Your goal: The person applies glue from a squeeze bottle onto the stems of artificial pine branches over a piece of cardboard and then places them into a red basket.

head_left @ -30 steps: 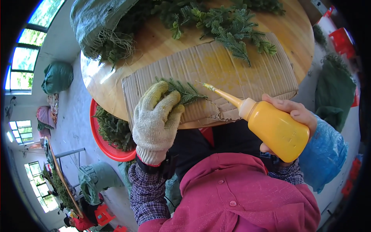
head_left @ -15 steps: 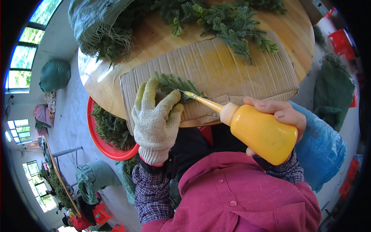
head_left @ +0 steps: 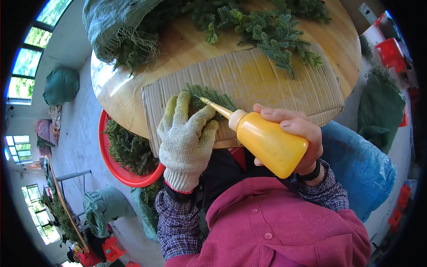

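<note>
The small green fir-like sprig lies flat on the ribbed brown cardboard sheet, pinned under the fingertips of the left hand, which wears a knitted off-white work glove and is spread wide, pressing down rather than gripping. Just to the right of those fingers, the right hand, bare, is wrapped firmly around the soft yellow-orange squeeze bottle, whose long thin nozzle points up and left so its tip sits on or just above the sprig, right beside the gloved index finger.

The likeliest slip is that too hard a squeeze would flood the sprig and run yellow liquid onto the cardboard, which already looks stained yellow beyond the hands, or into the glove, since the nozzle tip is so close to the fingertips. If the left hand eases its pressure, the light sprig could skid away under the nozzle.

Beyond the hands, more loose green sprigs lie on the cardboard and the round wooden worktop. Below the left hand, off the worktop's edge, a red plastic basket holds more greenery; a nudged sprig could drop there.
</note>
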`<state>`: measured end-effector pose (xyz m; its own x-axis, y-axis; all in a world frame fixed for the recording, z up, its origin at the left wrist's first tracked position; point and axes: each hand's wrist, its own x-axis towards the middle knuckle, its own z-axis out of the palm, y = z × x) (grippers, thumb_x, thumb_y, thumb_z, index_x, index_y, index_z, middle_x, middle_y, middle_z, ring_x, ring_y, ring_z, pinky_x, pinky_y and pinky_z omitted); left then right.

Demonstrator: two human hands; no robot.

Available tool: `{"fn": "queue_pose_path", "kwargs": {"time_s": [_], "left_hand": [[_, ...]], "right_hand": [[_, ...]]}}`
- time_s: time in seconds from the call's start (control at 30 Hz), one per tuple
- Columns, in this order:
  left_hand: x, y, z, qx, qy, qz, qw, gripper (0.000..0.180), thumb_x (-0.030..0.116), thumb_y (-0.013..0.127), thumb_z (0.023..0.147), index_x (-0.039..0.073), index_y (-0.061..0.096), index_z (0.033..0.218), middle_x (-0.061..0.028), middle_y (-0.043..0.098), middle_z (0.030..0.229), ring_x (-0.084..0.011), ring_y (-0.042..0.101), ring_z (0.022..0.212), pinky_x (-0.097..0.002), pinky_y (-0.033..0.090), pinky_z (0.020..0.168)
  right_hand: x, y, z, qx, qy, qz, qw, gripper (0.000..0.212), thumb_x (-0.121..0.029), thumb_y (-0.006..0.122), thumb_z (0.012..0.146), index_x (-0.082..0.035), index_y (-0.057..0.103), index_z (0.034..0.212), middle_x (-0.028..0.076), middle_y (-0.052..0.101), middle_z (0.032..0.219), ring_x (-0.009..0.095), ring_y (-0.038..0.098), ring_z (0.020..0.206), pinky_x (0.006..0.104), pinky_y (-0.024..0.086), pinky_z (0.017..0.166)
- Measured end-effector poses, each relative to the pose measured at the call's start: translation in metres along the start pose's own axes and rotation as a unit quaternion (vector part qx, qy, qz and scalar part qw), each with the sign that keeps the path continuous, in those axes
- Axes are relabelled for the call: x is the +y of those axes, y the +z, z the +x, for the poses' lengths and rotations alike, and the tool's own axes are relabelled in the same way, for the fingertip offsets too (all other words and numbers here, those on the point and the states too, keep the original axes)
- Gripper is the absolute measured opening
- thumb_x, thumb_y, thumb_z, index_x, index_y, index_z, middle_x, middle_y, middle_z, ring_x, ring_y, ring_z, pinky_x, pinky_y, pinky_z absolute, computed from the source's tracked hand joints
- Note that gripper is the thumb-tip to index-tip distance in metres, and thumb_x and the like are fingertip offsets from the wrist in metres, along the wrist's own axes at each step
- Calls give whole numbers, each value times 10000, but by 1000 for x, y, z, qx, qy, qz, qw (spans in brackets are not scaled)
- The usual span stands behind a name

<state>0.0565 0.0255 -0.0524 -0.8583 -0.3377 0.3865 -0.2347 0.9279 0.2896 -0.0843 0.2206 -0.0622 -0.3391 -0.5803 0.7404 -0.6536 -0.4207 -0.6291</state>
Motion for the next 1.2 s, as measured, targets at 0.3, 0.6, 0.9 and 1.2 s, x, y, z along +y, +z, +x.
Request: {"fn": "queue_pose_path", "kwargs": {"time_s": [0.3, 0.6, 0.9, 1.2], "left_hand": [[1, -2, 1, -6, -4, -6, 1000, 397, 204, 811, 750, 175, 734, 1138, -217, 587, 1375, -462, 538, 1291, -530, 450, 1033], [0, -2, 0, -1, -8, -13, 1000, 396, 210, 814, 746, 179, 735, 1133, -214, 583, 1387, -457, 541, 1292, -524, 454, 1022], [-1, 1, -1, 6, -3, -14, 1000, 406, 210, 814, 739, 171, 736, 1135, -215, 580, 1393, -456, 542, 1292, -524, 455, 1021], [2, -2, 0, -3, -12, 2, 1000, 392, 216, 808, 756, 171, 741, 1139, -211, 587, 1386, -455, 544, 1290, -521, 448, 1033]], "right_hand": [[6, 6, 4, 8, 13, 5, 1000, 732, -155, 920, 766, -51, 421, 1291, 291, 606, 1259, 388, 643, 1193, 625, 551, 1000], [10, 8, 5, 3, 15, 2, 1000, 735, -163, 921, 765, -44, 421, 1290, 290, 617, 1250, 391, 646, 1190, 618, 553, 1001], [9, 7, 5, 2, 14, -4, 1000, 725, -164, 921, 764, -40, 426, 1280, 288, 619, 1245, 389, 650, 1185, 612, 559, 995], [6, 3, 2, -8, 20, -10, 1000, 704, -143, 917, 767, -38, 432, 1265, 289, 622, 1242, 396, 659, 1176, 612, 558, 993]]}}
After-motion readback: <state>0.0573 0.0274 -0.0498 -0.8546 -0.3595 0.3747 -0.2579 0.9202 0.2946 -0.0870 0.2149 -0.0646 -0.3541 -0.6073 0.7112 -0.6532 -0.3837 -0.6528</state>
